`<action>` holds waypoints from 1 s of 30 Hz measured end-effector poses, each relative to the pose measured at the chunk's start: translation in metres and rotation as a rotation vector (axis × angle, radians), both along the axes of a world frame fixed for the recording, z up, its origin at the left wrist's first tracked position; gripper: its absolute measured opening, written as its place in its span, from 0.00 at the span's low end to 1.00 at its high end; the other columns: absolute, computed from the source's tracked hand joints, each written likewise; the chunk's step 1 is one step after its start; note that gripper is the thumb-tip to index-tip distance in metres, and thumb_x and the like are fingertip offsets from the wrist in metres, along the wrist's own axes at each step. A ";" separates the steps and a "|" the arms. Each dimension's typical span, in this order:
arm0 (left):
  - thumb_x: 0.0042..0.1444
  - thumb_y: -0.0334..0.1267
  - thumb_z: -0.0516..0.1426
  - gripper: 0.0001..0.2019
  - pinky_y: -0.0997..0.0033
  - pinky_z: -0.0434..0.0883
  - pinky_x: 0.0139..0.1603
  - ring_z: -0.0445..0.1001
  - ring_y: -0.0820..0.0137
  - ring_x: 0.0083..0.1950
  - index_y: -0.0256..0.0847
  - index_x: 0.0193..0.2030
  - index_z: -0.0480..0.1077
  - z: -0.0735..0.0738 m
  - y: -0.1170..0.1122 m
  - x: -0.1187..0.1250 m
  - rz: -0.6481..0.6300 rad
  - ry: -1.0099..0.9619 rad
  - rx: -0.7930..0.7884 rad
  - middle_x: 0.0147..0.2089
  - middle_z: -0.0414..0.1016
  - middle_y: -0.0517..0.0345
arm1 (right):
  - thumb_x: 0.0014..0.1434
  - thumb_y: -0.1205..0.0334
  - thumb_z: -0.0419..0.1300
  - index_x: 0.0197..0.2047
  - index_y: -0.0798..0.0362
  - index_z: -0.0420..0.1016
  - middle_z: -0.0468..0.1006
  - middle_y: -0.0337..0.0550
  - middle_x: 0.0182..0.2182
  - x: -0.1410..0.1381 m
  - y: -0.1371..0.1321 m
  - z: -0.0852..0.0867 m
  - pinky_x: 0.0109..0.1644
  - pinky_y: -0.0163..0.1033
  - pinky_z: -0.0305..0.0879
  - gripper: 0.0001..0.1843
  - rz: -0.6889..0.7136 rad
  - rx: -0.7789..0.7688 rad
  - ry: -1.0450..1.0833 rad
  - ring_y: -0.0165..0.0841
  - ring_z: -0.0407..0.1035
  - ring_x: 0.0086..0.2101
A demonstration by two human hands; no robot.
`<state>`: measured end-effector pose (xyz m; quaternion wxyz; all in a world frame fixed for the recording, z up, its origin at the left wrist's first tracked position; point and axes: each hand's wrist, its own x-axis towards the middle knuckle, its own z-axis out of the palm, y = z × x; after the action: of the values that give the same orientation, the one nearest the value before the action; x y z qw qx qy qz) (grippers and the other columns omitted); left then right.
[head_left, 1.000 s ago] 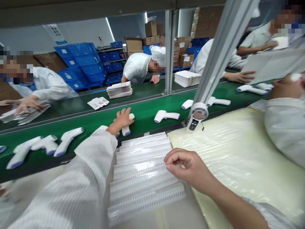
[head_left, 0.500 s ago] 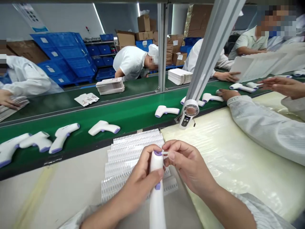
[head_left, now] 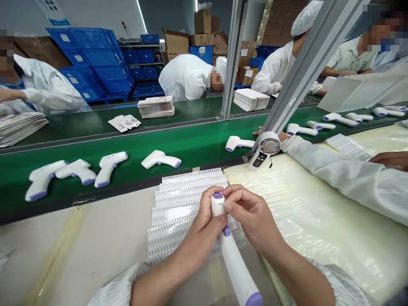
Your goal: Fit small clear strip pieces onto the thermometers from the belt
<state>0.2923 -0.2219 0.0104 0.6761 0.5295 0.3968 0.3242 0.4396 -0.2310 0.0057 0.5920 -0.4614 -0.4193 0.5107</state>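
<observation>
Right over the work table (head_left: 60,259), 2 bare hands meet on a white infrared thermometer (head_left: 231,250). The left hand (head_left: 202,227) is clamped around its body, and the barrel slants down past the grip toward the lower right, ending in a purple cap. The right hand (head_left: 251,219) sits just beside the left, its thumb and fingertips (head_left: 228,206) pinched together against the thermometer's upper end, near a purple ring (head_left: 217,196). Anything held between those fingertips is too small to tell.

Directly beneath the grip lies a stack of clear ribbed plastic strips (head_left: 188,212). Beyond the grip runs a green conveyor belt (head_left: 197,155) carrying 10 more white thermometers, 5 to the left of a metal post (head_left: 306,68) and 5 to the right. A cream padded sheet (head_left: 318,225) spreads to the right of the grip, touching the right forearm. Farther along, a round magnifier (head_left: 270,143) stands at the belt's edge above a small white handheld meter (head_left: 259,161). A co-worker's striped white sleeve (head_left: 350,178) reaches across the sheet, with that person's hand (head_left: 390,158) just beside a printed paper (head_left: 349,147).
</observation>
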 end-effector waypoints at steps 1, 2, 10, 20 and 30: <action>0.60 0.41 0.53 0.23 0.68 0.67 0.36 0.68 0.70 0.37 0.50 0.62 0.55 -0.001 0.000 0.000 -0.005 0.001 -0.007 0.49 0.68 0.55 | 0.51 0.59 0.71 0.26 0.48 0.80 0.79 0.44 0.38 0.000 0.000 0.000 0.47 0.44 0.72 0.07 0.002 0.000 -0.001 0.39 0.74 0.42; 0.60 0.41 0.53 0.24 0.68 0.67 0.37 0.68 0.69 0.37 0.51 0.63 0.55 -0.001 0.000 -0.001 -0.010 0.004 -0.010 0.49 0.68 0.55 | 0.51 0.59 0.71 0.26 0.49 0.80 0.79 0.44 0.38 0.001 0.000 -0.001 0.47 0.43 0.72 0.06 0.005 0.000 0.001 0.39 0.74 0.42; 0.65 0.49 0.51 0.24 0.65 0.68 0.41 0.71 0.64 0.44 0.52 0.66 0.54 -0.009 0.000 -0.004 -0.016 0.063 -0.025 0.53 0.70 0.52 | 0.51 0.62 0.71 0.26 0.48 0.81 0.78 0.43 0.39 0.003 0.000 0.000 0.42 0.40 0.71 0.05 0.021 -0.016 0.036 0.36 0.74 0.40; 0.67 0.61 0.49 0.26 0.64 0.69 0.42 0.73 0.61 0.50 0.52 0.67 0.56 -0.007 0.000 -0.004 -0.003 0.121 0.043 0.56 0.69 0.50 | 0.52 0.60 0.71 0.27 0.49 0.79 0.79 0.44 0.39 0.003 0.000 0.002 0.42 0.40 0.73 0.06 0.017 0.013 -0.010 0.39 0.75 0.42; 0.68 0.61 0.48 0.26 0.64 0.70 0.40 0.71 0.61 0.48 0.49 0.64 0.56 0.001 0.000 0.000 0.013 0.134 0.070 0.59 0.66 0.48 | 0.52 0.61 0.70 0.27 0.48 0.80 0.78 0.43 0.38 0.001 -0.002 0.005 0.39 0.39 0.73 0.05 0.009 0.020 -0.014 0.37 0.75 0.41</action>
<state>0.2918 -0.2221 0.0111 0.6270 0.5706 0.4330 0.3062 0.4405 -0.2326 0.0111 0.5911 -0.4574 -0.4307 0.5059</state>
